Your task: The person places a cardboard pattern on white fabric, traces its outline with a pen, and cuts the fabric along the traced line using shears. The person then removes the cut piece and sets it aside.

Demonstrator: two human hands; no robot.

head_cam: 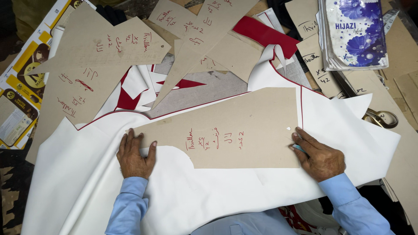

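A tan cardboard pattern (235,130), marked with red handwriting and a small punched hole near its right end, lies flat on white fabric (209,196) at the middle of the table (409,87). The left hand (134,154) presses its fingers, spread flat, on the pattern's lower left edge. The right hand (318,156) pinches a small pale blue chalk (298,148) against the pattern's right edge. Scissors (381,118) rest near the table's right edge, beside more cardboard pieces (87,48).
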